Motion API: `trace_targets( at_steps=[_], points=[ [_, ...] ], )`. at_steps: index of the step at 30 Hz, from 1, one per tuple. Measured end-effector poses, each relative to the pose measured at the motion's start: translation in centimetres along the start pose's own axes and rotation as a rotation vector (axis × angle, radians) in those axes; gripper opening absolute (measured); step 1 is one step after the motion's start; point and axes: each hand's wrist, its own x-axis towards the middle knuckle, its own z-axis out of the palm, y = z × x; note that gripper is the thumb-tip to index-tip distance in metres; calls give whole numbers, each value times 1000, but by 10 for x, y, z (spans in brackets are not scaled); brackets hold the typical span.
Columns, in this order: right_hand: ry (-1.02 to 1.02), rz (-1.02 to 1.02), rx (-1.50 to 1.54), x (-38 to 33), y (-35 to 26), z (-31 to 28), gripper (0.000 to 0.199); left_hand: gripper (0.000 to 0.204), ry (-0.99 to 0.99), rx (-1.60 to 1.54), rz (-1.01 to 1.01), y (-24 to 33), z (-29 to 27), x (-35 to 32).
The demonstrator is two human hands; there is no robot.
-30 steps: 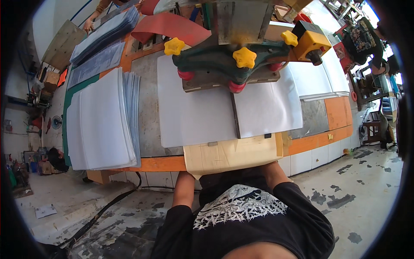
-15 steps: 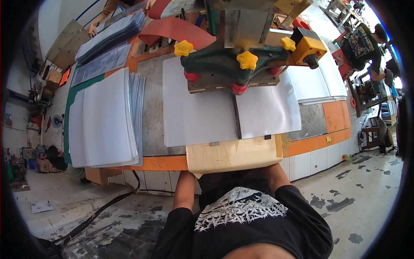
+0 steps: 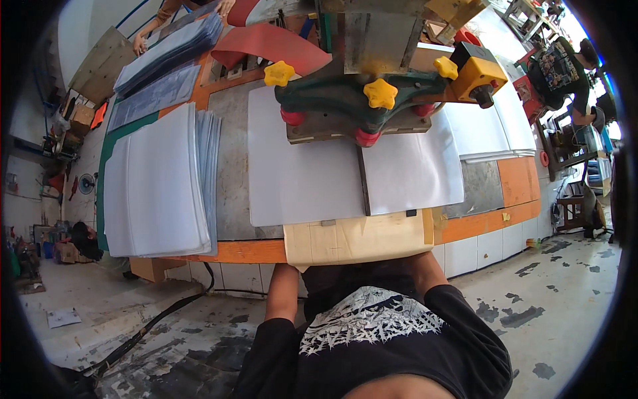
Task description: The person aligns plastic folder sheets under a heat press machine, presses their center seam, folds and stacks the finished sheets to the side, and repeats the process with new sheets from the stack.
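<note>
Both my forearms reach under the front edge of a cream-coloured board (image 3: pixel 352 241), which juts out from the table. My left forearm (image 3: pixel 284 292) passes beneath its left end and my right forearm (image 3: pixel 428 271) beneath its right end. Each hand is hidden there, so the fingers do not show. Behind the board lies a pale sheet (image 3: pixel 306 179), split from a second shiny sheet (image 3: pixel 415 173) by a narrow dark strip (image 3: pixel 364 179). Above them hangs the press head (image 3: pixel 352 100), dark green with yellow star knobs (image 3: pixel 380 95) and red feet.
A thick stack of pale sheets (image 3: pixel 156 186) stands at the table's left, and another white stack (image 3: pixel 488 130) at the right. Red sheeting (image 3: pixel 272 50) curls at the back. Another person's hand (image 3: pixel 139 45) is at the far-left stack. A yellow box (image 3: pixel 475 78) sits beside the press.
The view shifts very slightly. Another person's hand at the back left has moved a little. My arms, the board, the sheets and the press look the same.
</note>
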Motion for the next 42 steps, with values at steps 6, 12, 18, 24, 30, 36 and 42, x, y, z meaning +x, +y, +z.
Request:
trace_targets(
  at_steps=[6, 12, 18, 24, 30, 36, 42],
  points=[
    [0, 2, 3, 0, 1, -1, 42, 49, -6, 5, 2, 3, -1, 1],
    [-3, -3, 0, 1, 1, -2, 42, 48, -10, 8, -1, 5, -1, 3],
    [-3, -6, 3, 3, 1, -4, 41, 48, -17, 9, 3, 5, -1, 3],
    [-3, -21, 2, 10, -6, -6, 41, 48, -11, 3, 7, 5, 0, 4],
    [-2, -35, 2, 23, -13, -9, 41, 48, -9, 5, 10, 9, -1, 7],
    [16, -38, 10, 36, -14, -17, 41, 48, -12, 8, 34, 18, 8, 8],
    [-3, -60, 23, 36, -16, -16, 40, 47, -28, 13, 20, 8, 5, -4]
  ],
)
